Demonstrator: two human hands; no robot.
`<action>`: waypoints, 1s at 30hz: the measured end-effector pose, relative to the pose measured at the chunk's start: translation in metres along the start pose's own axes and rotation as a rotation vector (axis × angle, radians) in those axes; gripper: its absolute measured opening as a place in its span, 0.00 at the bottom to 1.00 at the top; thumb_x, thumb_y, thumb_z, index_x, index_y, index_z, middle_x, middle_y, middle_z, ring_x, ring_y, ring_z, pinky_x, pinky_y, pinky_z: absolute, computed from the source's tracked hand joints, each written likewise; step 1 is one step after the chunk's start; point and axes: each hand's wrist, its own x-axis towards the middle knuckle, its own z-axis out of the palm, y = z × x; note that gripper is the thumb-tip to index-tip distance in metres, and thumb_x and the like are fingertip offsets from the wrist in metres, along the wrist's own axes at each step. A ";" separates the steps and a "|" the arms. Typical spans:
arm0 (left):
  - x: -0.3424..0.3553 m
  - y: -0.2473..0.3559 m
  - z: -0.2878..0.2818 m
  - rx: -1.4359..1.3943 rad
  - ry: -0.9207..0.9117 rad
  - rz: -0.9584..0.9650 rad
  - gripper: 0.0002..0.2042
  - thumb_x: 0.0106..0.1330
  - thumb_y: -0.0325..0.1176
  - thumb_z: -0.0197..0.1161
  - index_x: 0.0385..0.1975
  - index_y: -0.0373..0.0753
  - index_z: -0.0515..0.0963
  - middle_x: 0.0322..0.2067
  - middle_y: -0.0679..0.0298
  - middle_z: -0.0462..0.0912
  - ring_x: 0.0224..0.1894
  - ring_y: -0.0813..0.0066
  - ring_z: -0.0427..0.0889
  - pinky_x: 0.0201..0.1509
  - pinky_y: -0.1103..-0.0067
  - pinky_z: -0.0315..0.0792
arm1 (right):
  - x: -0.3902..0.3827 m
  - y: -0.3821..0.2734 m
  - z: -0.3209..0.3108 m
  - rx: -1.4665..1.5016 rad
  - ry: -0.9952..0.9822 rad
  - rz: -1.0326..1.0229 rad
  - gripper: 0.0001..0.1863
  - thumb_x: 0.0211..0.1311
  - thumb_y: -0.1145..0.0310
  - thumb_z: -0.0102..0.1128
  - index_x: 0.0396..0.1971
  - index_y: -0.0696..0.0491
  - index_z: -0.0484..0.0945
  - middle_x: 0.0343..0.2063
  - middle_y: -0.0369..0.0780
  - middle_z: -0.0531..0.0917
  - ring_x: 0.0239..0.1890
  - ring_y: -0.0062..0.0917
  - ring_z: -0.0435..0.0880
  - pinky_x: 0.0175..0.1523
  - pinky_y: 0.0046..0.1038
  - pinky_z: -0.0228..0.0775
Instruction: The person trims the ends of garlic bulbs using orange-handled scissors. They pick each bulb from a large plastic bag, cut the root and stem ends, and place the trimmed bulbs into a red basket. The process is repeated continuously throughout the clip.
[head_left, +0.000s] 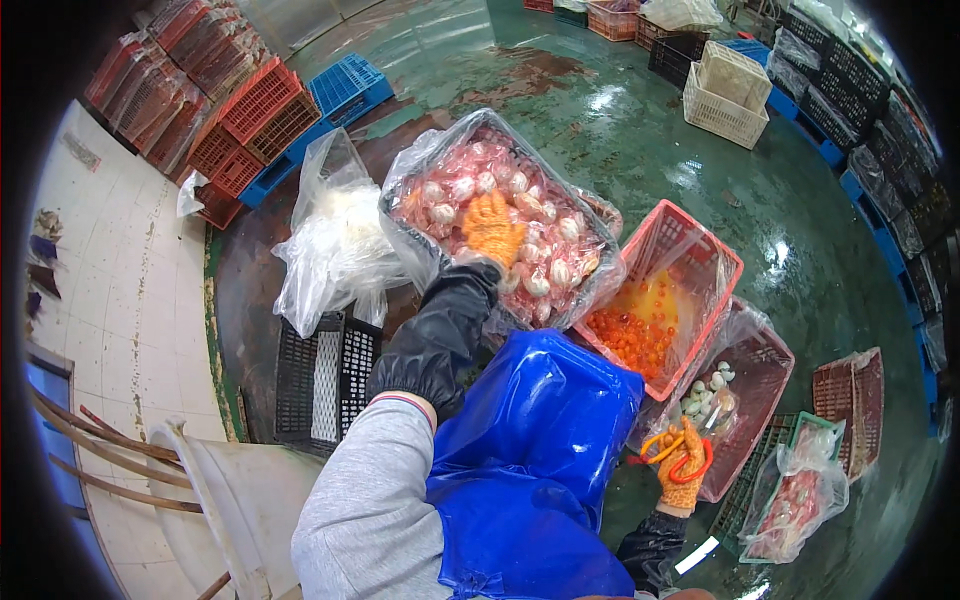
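Note:
My left hand [492,232], in an orange glove and dark sleeve, rests on whitish eggs [537,284] in reddish clear wrapping. Its fingers are apart; their tips dip among the eggs, and nothing shows in them. Those eggs fill a plastic-lined crate [398,222]. My right hand [682,482], also in an orange glove, is closed around what looks like scissors [694,463] with red and orange loop handles. Beside it is a dark red lined crate [762,372] with pale shells [700,398]. Between the two crates, a red lined crate [722,254] holds orange yolks [632,335] in yellowish liquid.
A blue apron [545,400] covers my lap. Left are a clear plastic bag [335,240] and a black crate [300,385]. At right stand a green-rimmed crate with a bag [795,500] and a reddish crate [850,410]. Stacked crates [240,120] line the wet green floor.

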 end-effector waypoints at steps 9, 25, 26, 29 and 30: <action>0.003 -0.050 0.018 -0.803 -0.237 -0.072 0.13 0.65 0.43 0.54 0.38 0.39 0.77 0.46 0.62 0.76 0.50 0.58 0.74 0.49 0.61 0.69 | 0.000 -0.025 0.040 0.169 0.090 0.143 0.17 0.67 0.68 0.50 0.55 0.52 0.71 0.34 0.41 0.78 0.30 0.23 0.78 0.34 0.23 0.72; -0.071 0.093 -0.157 -2.380 -0.908 -0.838 0.15 0.68 0.39 0.54 0.51 0.42 0.70 0.51 0.52 0.75 0.50 0.54 0.77 0.52 0.61 0.75 | 0.017 -0.052 0.189 -1.036 -0.037 -0.704 0.25 0.60 0.74 0.59 0.59 0.52 0.68 0.30 0.35 0.79 0.32 0.20 0.77 0.34 0.27 0.69; -0.070 0.093 -0.160 -2.417 -0.987 -0.720 0.20 0.69 0.42 0.50 0.56 0.38 0.67 0.52 0.49 0.74 0.52 0.54 0.76 0.54 0.62 0.74 | 0.020 -0.048 0.189 -0.822 0.005 -0.706 0.24 0.61 0.73 0.59 0.58 0.53 0.69 0.30 0.35 0.79 0.32 0.20 0.77 0.34 0.27 0.69; -0.078 0.097 -0.176 -2.492 -1.406 -0.825 0.23 0.70 0.45 0.47 0.58 0.35 0.66 0.54 0.46 0.72 0.53 0.54 0.75 0.54 0.65 0.73 | 0.022 -0.046 0.172 -0.386 -0.026 -0.408 0.17 0.63 0.66 0.58 0.51 0.54 0.71 0.28 0.33 0.77 0.26 0.17 0.73 0.30 0.20 0.68; -0.076 0.102 -0.182 -2.460 -1.538 -0.797 0.25 0.71 0.47 0.45 0.58 0.34 0.65 0.53 0.46 0.73 0.53 0.53 0.75 0.54 0.62 0.72 | 0.025 -0.051 0.174 -0.232 -0.068 -0.377 0.14 0.63 0.65 0.58 0.45 0.54 0.73 0.26 0.33 0.76 0.22 0.17 0.73 0.25 0.20 0.67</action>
